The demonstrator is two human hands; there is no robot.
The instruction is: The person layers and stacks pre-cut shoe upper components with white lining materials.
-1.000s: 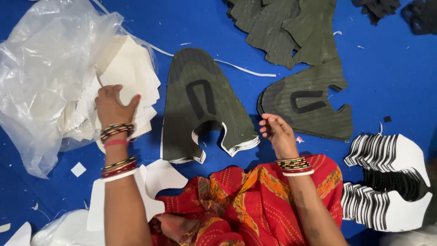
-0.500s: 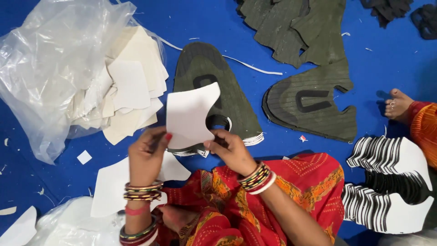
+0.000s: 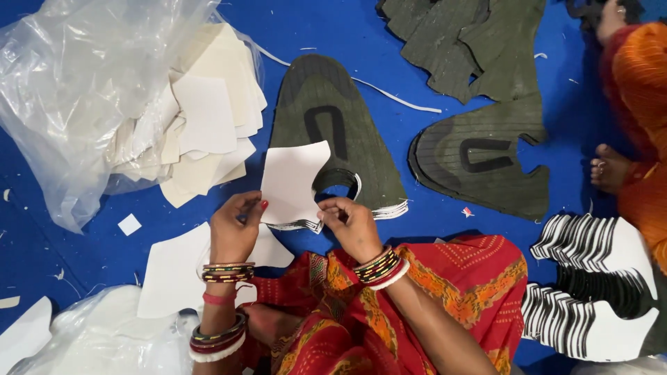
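Both hands have lowered the white shaped paper cut-out [image 3: 294,182] slightly. I see left hand [image 3: 235,229] and right hand [image 3: 354,226] pinching its lower corners, sheet rising away.

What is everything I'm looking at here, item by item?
White cut sheet: one, held in both hands.
Olive shoe-upper stack: one, centre.
Second olive stack: one, right.
Loose olive pieces: several, top.
Cream sheets: a pile, in the clear plastic bag, left.
Black-and-white fanned stacks: two, lower right.
Blue floor: underneath.
Another person's foot: right edge.
Left hand, right hand: pinching the sheet.
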